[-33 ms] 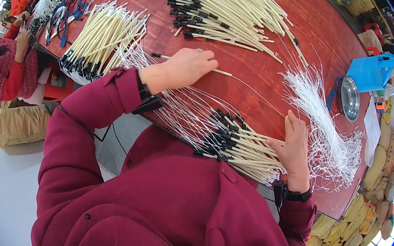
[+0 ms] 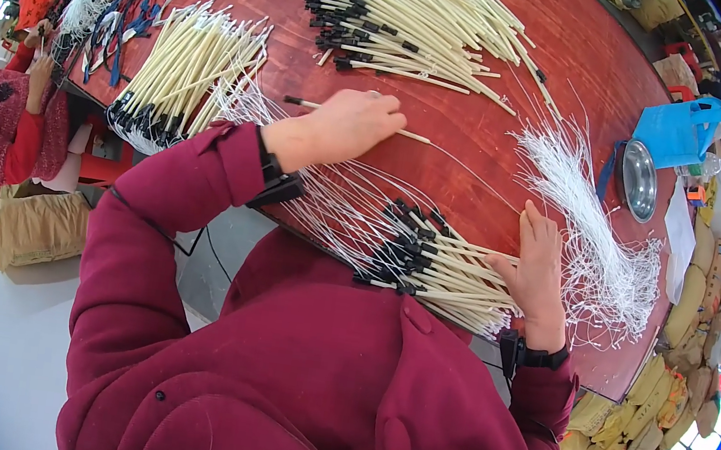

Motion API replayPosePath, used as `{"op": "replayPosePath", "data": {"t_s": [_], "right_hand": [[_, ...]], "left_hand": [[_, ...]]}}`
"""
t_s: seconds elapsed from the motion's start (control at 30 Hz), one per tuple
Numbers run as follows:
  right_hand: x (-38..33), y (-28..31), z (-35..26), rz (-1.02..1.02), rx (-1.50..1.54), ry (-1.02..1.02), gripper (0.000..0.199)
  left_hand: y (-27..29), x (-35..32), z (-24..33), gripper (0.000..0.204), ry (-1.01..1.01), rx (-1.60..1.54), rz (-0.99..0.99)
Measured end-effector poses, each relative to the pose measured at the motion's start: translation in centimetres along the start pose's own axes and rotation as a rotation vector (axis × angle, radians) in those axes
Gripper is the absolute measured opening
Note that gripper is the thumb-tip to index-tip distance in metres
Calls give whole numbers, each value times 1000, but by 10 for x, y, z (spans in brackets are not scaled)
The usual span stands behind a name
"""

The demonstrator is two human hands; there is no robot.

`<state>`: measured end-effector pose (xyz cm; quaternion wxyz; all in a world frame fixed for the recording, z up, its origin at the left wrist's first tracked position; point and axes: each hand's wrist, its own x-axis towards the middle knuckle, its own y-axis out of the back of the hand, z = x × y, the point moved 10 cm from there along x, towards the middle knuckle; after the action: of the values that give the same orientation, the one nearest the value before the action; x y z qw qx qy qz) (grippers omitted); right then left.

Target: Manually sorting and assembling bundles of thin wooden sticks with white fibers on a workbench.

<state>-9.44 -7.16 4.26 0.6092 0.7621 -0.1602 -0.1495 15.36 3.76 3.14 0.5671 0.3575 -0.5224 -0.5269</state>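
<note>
My left hand point(image 2: 357, 127) is closed around a thin cream stick point(image 2: 416, 137) with a black end, held above the red table. From the stick's right tip a fine white string point(image 2: 476, 176) runs to the fingertips of my right hand point(image 2: 539, 262). That hand's fingers are stretched out, its thumb held apart; whether the string is caught between the fingers cannot be made out. Beside the thumb lies a bundle of similar sticks point(image 2: 463, 277) at the table's near edge. White strings point(image 2: 335, 208) trail left from their black ends.
A large pile of sticks point(image 2: 424, 19) lies at the back, another point(image 2: 195, 67) at the left. Loose white strings point(image 2: 591, 237) spread on the right, near a metal bowl point(image 2: 638, 181) and a blue bag point(image 2: 680, 130). A co-worker point(image 2: 14, 125) sits at far left.
My left hand has shifted slightly to the right with the stick. My right hand is in the same place.
</note>
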Motion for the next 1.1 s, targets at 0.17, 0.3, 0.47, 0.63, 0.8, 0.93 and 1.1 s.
{"op": "replayPosePath", "data": {"t_s": [0.17, 0.3, 0.47, 0.63, 0.8, 0.93, 1.1], "right_hand": [[-2, -16, -10, -23, -37, 44, 95], [2, -21, -22, 2, 90, 74, 96], [3, -5, -2, 160, 155, 39, 84], [7, 8, 3, 139, 129, 13, 71], [33, 1, -23, 139, 111, 98, 69], [52, 1, -29, 156, 84, 158, 59], [63, -3, -39, 210, 36, 240, 30]], "left_hand": [[-30, 61, 67, 11, -212, 0, -133], [-60, 103, 132, 9, -346, -60, -159], [-33, 97, 110, 10, -230, -6, -110], [40, 44, -6, 17, 98, -206, 145], [31, 7, -10, 24, 285, -244, 97], [1, 0, -11, 25, 337, -121, 3], [-10, 1, -10, 16, 260, -82, -83]]}}
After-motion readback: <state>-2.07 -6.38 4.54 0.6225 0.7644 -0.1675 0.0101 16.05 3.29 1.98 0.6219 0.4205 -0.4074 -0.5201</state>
